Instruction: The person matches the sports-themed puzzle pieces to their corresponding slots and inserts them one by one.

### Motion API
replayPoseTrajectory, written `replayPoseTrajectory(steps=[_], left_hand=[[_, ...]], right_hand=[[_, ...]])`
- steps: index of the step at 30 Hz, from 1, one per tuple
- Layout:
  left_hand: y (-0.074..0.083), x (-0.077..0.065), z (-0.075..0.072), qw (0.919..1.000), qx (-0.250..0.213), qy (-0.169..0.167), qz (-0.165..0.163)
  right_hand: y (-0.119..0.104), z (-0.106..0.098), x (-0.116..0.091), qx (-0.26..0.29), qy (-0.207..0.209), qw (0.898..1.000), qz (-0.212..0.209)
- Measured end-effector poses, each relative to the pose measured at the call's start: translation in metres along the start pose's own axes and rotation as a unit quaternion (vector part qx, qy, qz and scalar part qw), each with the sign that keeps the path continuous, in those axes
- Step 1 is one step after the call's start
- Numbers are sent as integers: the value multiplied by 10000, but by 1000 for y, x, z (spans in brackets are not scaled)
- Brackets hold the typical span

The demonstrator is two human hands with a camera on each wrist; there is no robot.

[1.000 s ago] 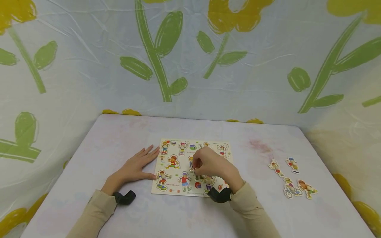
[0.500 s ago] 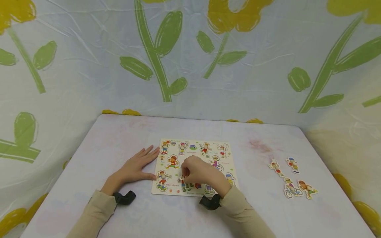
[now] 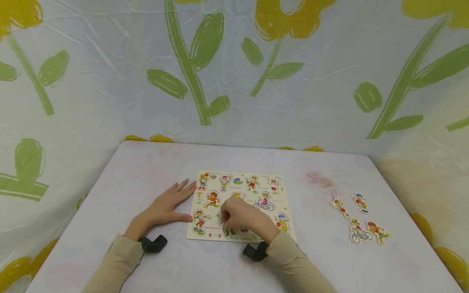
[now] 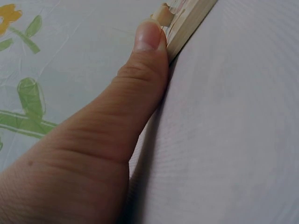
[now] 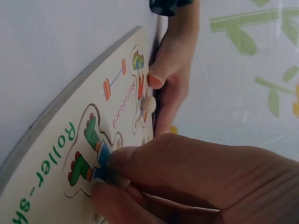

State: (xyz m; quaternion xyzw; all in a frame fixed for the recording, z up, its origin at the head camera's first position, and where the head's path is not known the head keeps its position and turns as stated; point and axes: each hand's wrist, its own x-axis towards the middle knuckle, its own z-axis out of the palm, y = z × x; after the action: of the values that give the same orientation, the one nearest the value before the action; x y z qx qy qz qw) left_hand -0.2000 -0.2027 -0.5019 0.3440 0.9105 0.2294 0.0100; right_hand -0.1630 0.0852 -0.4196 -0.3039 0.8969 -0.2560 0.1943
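A wooden knob puzzle board (image 3: 191, 235) with printed sports figures lies on the table. My right hand (image 3: 243, 215) is over its lower middle. In the right wrist view, thumb and fingers pinch the roller-skater puzzle piece (image 5: 103, 153) at its knob, which they largely cover. The piece lies within its outline above the printed word. Fingers spread and straight, my left hand (image 3: 166, 205) rests flat on the table at the board's left edge. Its thumb (image 4: 148, 37) touches the board's side. Near that thumb is the skateboarder piece (image 5: 140, 84) with its round knob.
Several loose puzzle pieces lie to the right of the board: a cyclist (image 3: 360, 232), a running figure (image 3: 378, 233), a blue-capped figure (image 3: 360, 202) and one with a racket (image 3: 340, 206). A flower-print cloth (image 3: 311, 110) hangs behind the table.
My right hand has moved left from the board's centre to the roller-skating spot and come down there with the piece. My left hand has stayed in place.
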Motion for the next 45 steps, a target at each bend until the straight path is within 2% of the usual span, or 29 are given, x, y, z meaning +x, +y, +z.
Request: replayPoseTrajectory(steps=[9, 17, 23, 31, 38, 45], left_hand=[[3, 0, -2, 10000, -70, -41, -22], [4, -1, 0, 9999, -83, -42, -39], [7, 0, 1, 9999, -105, -51, -2], [5, 0, 1, 9999, -114, 2, -29], [4, 0, 2, 10000, -40, 64, 12], [3, 0, 2, 9999, -87, 56, -4]], right_hand=[[-2, -2, -3, -45, 21, 10000, 24], [-1, -11, -10, 226, -268, 9991, -236], [6, -24, -22, -387, 297, 9964, -687], [29, -41, -44, -485, 925, 9915, -778], [51, -59, -68, -560, 1273, 9891, -485], [75, -74, -93, -564, 1352, 9892, -49]])
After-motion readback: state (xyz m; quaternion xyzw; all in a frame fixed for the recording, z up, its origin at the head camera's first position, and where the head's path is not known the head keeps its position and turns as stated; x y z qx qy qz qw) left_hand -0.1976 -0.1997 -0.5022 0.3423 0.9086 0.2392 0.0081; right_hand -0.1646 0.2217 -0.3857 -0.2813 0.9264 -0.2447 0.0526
